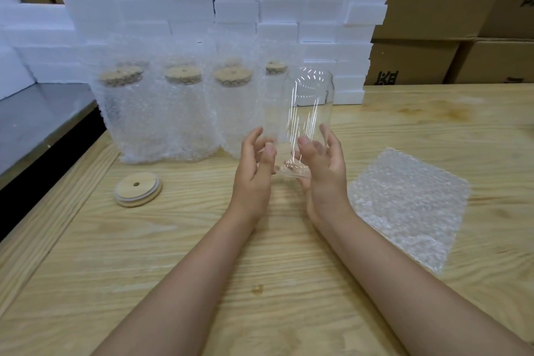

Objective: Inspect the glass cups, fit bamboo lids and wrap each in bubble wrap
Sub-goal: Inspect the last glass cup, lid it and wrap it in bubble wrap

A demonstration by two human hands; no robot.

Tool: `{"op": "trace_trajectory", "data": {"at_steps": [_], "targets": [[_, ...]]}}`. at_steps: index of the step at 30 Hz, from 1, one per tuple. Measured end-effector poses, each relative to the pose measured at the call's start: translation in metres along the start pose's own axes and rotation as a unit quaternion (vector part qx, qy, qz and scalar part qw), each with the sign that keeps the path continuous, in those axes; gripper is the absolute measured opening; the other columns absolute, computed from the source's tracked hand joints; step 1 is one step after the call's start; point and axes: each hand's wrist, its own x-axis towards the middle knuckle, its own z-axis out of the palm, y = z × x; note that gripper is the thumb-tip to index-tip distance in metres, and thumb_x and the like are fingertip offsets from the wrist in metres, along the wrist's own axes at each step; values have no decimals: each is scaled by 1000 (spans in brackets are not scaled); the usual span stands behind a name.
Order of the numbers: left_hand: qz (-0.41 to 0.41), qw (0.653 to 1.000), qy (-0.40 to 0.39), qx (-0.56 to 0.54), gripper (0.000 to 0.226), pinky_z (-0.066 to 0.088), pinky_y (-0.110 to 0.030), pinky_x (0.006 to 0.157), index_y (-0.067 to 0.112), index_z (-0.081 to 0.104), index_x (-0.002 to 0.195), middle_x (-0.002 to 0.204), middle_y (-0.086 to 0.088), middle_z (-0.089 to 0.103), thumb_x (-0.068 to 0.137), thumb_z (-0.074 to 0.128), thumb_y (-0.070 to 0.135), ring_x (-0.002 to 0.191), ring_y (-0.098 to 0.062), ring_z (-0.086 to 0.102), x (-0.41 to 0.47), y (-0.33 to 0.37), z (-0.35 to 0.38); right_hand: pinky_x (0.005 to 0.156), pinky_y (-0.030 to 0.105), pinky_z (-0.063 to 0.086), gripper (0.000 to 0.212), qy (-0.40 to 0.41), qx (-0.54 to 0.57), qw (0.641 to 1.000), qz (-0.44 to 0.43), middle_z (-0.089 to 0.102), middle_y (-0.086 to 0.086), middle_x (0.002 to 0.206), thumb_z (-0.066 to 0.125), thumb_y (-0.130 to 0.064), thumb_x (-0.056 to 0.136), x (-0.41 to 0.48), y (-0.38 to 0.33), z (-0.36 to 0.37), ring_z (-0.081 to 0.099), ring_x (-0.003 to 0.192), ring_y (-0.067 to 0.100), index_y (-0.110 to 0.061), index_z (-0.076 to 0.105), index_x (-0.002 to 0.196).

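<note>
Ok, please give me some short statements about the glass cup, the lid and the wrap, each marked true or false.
1. Both hands, left hand and right hand, hold the clear glass cup. True.
2. The held cup already has a lid. False: it has none.
3. The round bamboo lid with a hole lies on the light wooden table. True.
4. The flat square bubble wrap sheet lies left of the hands. False: it lies right.

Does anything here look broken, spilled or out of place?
Nothing stands out. The glass cup held between both hands looks clear, with no crack showing. The bamboo lid and bubble wrap sheet lie flat on the table.
</note>
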Motion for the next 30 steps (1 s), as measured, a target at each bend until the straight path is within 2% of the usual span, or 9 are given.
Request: {"op": "trace_trajectory", "data": {"at_steps": [3, 7, 10, 14, 17, 21, 23, 26, 30], "targets": [[-84, 994, -63, -32, 66, 47, -27, 97, 21, 37, 141, 129, 3, 56, 84, 33, 56, 115, -7, 58, 3, -2, -2, 74, 37, 56, 55, -11, 92, 995, 23, 62, 0, 98, 71, -32, 69, 0, 1, 4, 65, 86, 18, -30, 43, 117], [-103, 987, -108, -61, 60, 51, -18, 85, 30, 47, 127, 122, 6, 64, 83, 49, 70, 109, -4, 63, 3, 4, -2, 85, 51, 50, 47, -29, 107, 993, 36, 62, 12, 101, 62, -33, 75, -3, 4, 8, 60, 94, 29, -18, 40, 113], [-97, 988, -90, -81, 74, 55, -24, 82, 31, 50, 118, 121, -1, 65, 59, 65, 74, 108, -12, 64, 2, 4, -2, 85, 42, 50, 39, -20, 43, 999, 20, 64, 12, 101, 59, -42, 75, -2, 6, 7, 63, 91, 22, -22, 46, 107], [-79, 992, -56, -77, 62, 54, -28, 84, 22, 46, 121, 99, 7, 69, 70, 62, 54, 98, -7, 67, 4, 2, 0, 75, 14, 48, 53, 0, -31, 999, -8, 66, -13, 95, 58, -61, 60, -1, 5, 5, 61, 87, -5, -28, 59, 102], [-50, 996, -37, -56, 68, 53, -22, 78, 13, 36, 129, 102, 1, 65, 76, 59, 48, 88, -4, 68, 3, 0, 3, 88, 21, 46, 51, 14, -68, 998, -12, 58, -4, 115, 54, -58, 69, -1, 4, 5, 54, 102, 4, -28, 62, 109], [-39, 998, -23, -32, 60, 51, -33, 88, 22, 28, 128, 107, 1, 60, 79, 54, 46, 94, -12, 64, 2, -1, 4, 82, 21, 45, 32, 27, -69, 996, -45, 55, -7, 107, 53, -52, 76, -3, 1, 5, 56, 99, 9, -40, 54, 106], [-31, 999, -18, -26, 54, 53, -23, 82, 27, 26, 124, 108, 1, 58, 80, 51, 43, 94, -9, 63, 3, -2, 3, 87, 25, 47, 32, 14, -87, 994, -70, 53, -8, 111, 54, -53, 76, -4, 0, 5, 56, 104, 11, -45, 50, 107], [-11, 1000, -18, -11, 65, 47, -12, 77, 25, 22, 125, 114, -7, 56, 76, 55, 53, 100, -11, 60, 2, -3, 4, 95, 33, 48, 47, -31, -104, 990, -86, 52, 3, 124, 61, -59, 70, -8, 2, 7, 55, 117, 19, -48, 46, 113], [9, 1000, -16, 6, 55, 46, -11, 74, 25, 19, 127, 115, -6, 47, 83, 35, 55, 98, -10, 55, 2, -4, 4, 81, 18, 47, 59, -43, -95, 992, -76, 51, 2, 127, 68, -54, 67, -6, 6, 6, 54, 118, 17, -46, 41, 119]]}}
